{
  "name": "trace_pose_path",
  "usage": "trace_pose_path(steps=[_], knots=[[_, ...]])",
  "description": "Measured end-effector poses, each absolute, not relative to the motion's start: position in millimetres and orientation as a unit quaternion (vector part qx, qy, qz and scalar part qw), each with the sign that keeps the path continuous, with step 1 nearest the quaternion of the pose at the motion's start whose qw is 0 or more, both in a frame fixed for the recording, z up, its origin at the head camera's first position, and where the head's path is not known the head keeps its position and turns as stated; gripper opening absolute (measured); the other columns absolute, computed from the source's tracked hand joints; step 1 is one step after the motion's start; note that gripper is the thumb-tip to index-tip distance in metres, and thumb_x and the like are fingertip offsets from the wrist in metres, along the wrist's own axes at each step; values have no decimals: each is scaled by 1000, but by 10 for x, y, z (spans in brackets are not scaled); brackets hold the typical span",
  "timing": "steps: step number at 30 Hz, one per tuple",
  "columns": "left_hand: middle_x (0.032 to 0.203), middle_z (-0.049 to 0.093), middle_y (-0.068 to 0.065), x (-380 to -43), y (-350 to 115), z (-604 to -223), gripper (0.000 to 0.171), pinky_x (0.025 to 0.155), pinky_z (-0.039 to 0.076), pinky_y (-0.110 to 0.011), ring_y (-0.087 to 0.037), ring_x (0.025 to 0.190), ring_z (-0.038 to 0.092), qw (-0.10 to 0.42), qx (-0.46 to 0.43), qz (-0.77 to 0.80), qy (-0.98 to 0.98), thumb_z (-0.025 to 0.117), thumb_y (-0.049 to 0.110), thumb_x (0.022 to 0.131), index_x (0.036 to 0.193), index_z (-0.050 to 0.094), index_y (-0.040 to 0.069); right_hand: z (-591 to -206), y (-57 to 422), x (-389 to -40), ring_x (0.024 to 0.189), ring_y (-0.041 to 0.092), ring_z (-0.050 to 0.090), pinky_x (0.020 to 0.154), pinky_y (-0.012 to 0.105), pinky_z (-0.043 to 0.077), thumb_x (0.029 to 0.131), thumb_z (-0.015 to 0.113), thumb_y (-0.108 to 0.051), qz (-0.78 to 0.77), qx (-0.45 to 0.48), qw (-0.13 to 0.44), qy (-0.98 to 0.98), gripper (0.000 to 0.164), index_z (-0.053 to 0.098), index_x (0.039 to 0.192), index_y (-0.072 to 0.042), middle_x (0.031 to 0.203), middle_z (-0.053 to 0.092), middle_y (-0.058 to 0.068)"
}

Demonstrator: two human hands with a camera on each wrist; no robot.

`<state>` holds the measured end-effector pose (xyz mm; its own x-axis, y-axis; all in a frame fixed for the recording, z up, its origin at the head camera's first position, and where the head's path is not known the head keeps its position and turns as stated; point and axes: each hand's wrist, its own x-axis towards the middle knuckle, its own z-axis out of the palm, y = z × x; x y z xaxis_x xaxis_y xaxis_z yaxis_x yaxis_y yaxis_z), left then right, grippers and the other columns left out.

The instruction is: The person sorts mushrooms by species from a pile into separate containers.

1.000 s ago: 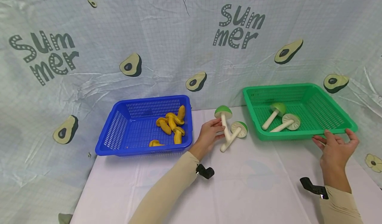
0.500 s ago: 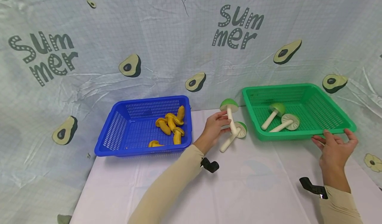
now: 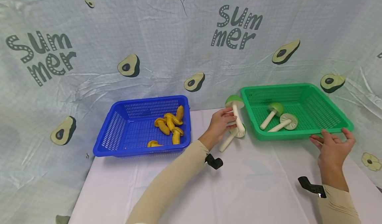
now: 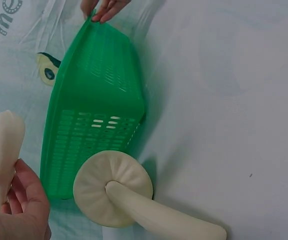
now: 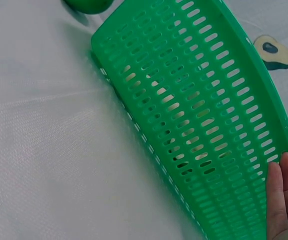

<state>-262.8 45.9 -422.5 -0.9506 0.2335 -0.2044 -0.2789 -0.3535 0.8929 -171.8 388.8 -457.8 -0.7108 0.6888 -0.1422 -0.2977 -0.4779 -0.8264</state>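
Note:
My left hand (image 3: pixel 219 126) pinches a toy mushroom (image 3: pixel 234 101) with a green cap and white stem by its stem, cap up, left of the green basket (image 3: pixel 286 136). In the left wrist view the lower stem of this mushroom (image 4: pixel 8 145) shows between thumb and fingers. Below it, a second green-capped mushroom (image 3: pixel 227 142) lies on the table, its ribbed underside facing the left wrist camera. My right hand (image 3: pixel 334 147) grips the basket's near rim at the right corner; in the right wrist view its fingers (image 5: pixel 279 195) lie along the outer wall. Two green-capped mushrooms (image 3: pixel 273 115) lie inside.
A blue basket (image 3: pixel 119 152) stands on the left with several yellow-brown toy mushrooms (image 3: pixel 176 134) in it. White cloth covers the table (image 3: pixel 238 191). Behind the baskets hangs a curtain (image 3: pixel 167 68) printed with avocados and lettering.
My left hand has lifted the mushroom and carried it right, toward the green basket, off the one lying on the table. My right hand has stayed on the rim.

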Motion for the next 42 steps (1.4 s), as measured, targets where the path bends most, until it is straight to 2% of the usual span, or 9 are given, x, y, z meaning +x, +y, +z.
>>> trace_pose_path(steps=[23,37,42], knots=[[100,65,-4,-2717,752,-4097,38,87,58,-44,-19,93,66,154,-6,826,542,68,-6,92,128,64,5,-4577,3895,-1696,58,25,72,57,33,60,89,77,-4,825,-243,285,-423,74,28,139,-28,94,55,6],[94,63,-2,-2770,992,-4078,35,79,60,-39,-18,86,65,129,-10,820,557,71,-6,90,122,66,9,-4566,3894,-1718,58,25,72,56,32,59,88,78,-5,819,-248,290,-428,77,28,141,-28,95,56,7],[102,67,-5,-2763,1040,-4082,36,77,61,-37,-21,93,68,128,-4,820,558,70,-5,91,125,67,5,-4557,3894,-1712,58,24,72,56,32,59,88,78,-6,817,-249,291,-430,77,27,142,-28,94,56,7]])
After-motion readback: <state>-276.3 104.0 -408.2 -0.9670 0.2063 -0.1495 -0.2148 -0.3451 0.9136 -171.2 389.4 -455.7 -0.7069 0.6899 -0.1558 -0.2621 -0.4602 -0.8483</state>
